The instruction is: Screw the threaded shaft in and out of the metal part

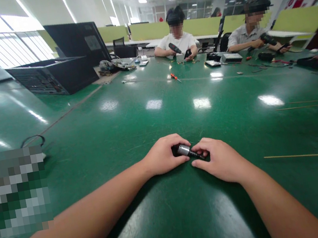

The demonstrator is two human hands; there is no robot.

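Green, glossy tabletop is worked on; clock read from the tool, 12 being straight ahead. The silver-and-black tool is held low over this surface, at the dial's centre, its narrow dark end aimed toward 4 o'clock. It is gripped by the thick body, probably so that it is steadied while the slim end is offered to the right hand. Orange-handled screwdriver is laid well apart at 12, perhaps for the reach of the person seated beyond it. Black computer case is set far off at 10, presumably so that the near area is not crowded. Thin rod is seen at 3.

Left hand, at 9 o'clock: narrowed, the tool's body pinched between thumb and forefinger. Right hand, at 4: half curled, thumb parted slightly from the fingers, the narrow end lying among them. Whether that end is pinched or merely brushed cannot be told.
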